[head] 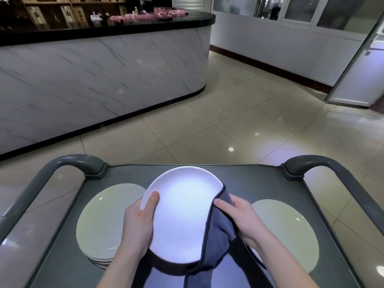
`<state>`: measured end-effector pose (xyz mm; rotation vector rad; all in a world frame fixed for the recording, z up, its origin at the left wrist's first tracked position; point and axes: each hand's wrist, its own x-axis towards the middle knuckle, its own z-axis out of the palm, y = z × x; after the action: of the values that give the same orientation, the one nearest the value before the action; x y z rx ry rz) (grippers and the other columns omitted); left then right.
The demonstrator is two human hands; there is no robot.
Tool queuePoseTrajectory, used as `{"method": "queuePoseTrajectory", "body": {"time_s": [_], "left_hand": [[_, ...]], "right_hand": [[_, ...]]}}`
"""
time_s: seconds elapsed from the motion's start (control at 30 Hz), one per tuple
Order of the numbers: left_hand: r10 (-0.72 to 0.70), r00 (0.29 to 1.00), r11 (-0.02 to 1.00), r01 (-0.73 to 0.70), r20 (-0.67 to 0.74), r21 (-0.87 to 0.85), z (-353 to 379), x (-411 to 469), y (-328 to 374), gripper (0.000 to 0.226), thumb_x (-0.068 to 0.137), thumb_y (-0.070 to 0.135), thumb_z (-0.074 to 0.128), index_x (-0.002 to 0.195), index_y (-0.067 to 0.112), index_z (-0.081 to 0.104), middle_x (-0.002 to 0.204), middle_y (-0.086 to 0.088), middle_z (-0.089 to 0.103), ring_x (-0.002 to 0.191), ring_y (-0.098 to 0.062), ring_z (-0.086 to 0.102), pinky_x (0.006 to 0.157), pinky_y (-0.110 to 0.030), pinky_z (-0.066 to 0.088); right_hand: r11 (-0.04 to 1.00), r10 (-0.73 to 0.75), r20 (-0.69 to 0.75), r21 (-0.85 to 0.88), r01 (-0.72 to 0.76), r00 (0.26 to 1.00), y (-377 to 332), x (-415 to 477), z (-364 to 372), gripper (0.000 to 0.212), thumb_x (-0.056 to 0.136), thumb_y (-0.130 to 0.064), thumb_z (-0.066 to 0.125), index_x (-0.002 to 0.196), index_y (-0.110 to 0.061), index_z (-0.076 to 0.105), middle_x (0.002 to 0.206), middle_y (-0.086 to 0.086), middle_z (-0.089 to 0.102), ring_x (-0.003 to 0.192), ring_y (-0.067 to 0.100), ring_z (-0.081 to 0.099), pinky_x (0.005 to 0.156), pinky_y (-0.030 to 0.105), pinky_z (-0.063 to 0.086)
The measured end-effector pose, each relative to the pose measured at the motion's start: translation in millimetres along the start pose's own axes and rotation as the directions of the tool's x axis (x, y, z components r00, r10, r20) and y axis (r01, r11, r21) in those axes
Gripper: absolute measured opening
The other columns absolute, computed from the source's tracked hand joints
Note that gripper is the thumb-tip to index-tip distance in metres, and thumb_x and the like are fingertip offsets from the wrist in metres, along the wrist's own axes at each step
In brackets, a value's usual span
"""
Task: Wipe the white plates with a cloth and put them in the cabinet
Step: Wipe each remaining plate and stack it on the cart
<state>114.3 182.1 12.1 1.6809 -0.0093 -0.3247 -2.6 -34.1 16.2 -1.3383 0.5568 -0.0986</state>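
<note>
The white plate [182, 215] you hold sits tilted above the middle of the grey cart [249, 179], its face turned up toward you; your left hand [138, 227] clamps its left rim, thumb [152, 201] pressed flat on the upper face, the other fingers hidden beneath; your right hand [245, 219] pinches the grey cloth [218, 231] against the right rim, thumb on top of the fabric, fingers curled behind it; the cloth drapes down over the plate's near edge and hangs below. On the cart's surface a stack of plates [101, 225] lies just left of your left hand; a single plate [288, 231] lies to the right, beyond your right wrist. A marble-fronted counter [99, 75] stands well apart across the tiled floor [239, 121].
</note>
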Motion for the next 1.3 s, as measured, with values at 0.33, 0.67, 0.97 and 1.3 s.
{"method": "queuePoseTrajectory", "body": {"time_s": [0.33, 0.67, 0.97, 1.3], "left_hand": [[0.128, 0.918, 0.929, -0.243, 0.376, 0.279, 12.3, 3.9, 21.4, 0.031, 0.088, 0.044, 0.062, 0.07, 0.018, 0.063, 0.057, 0.004, 0.06, 0.053, -0.008, 0.053, 0.053, -0.022, 0.042], [0.243, 0.957, 0.966, -0.254, 0.159, 0.05, 12.1, -1.2, 17.4, 0.026, 0.085, 0.04, 0.064, 0.109, 0.044, 0.069, 0.111, 0.02, 0.073, 0.104, 0.0, 0.067, 0.086, -0.022, 0.053], [0.211, 0.975, 0.972, -0.217, 0.065, 0.09, 12.3, -7.7, 1.0, 0.04, 0.1, 0.028, 0.058, 0.114, 0.064, 0.052, 0.114, 0.037, 0.063, 0.107, 0.016, 0.056, 0.088, -0.022, 0.045], [0.287, 0.833, 0.817, -0.471, 0.474, 0.333, -3.5, -3.8, 43.7, 0.028, 0.089, 0.042, 0.058, 0.116, 0.052, 0.06, 0.102, 0.02, 0.071, 0.094, -0.001, 0.064, 0.073, -0.006, 0.044]], "right_hand": [[0.838, -0.169, 0.167, -0.494, 0.23, 0.971, -45.8, 6.5, -0.1, 0.03, 0.086, -0.026, 0.073, 0.067, -0.009, 0.058, 0.062, -0.006, 0.049, 0.059, 0.008, 0.044, 0.055, 0.022, 0.032], [0.981, -0.172, -0.105, -0.106, 0.161, 0.98, -28.8, 7.8, 3.7, 0.021, 0.087, -0.022, 0.073, 0.081, -0.002, 0.069, 0.079, 0.008, 0.07, 0.074, 0.019, 0.061, 0.067, 0.028, 0.047], [0.987, -0.012, -0.183, 0.156, 0.041, 0.983, -7.2, 6.2, 9.3, 0.018, 0.088, -0.019, 0.07, 0.093, -0.001, 0.074, 0.097, 0.014, 0.076, 0.084, 0.023, 0.07, 0.069, 0.032, 0.056], [0.698, -0.266, 0.305, -0.593, 0.401, 0.914, -72.4, 13.7, 20.7, 0.04, 0.086, -0.029, 0.073, 0.059, -0.018, 0.046, 0.058, -0.015, 0.038, 0.056, 0.003, 0.034, 0.052, 0.019, 0.025]]}}
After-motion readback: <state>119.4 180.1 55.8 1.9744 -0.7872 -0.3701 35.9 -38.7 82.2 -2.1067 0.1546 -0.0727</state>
